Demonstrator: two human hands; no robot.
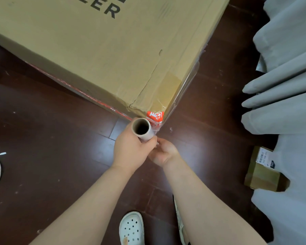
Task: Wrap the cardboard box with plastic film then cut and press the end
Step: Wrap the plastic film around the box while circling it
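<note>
Cardboard box is lying on dark floor, its near corner just beside the film roll I'm holding upright; left hand is curling round it, right hand gripping lower. Curtain is crowding the box's right edge.

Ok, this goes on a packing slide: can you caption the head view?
Left hand and right hand hold the film roll at the taped corner of the cardboard box.
</note>
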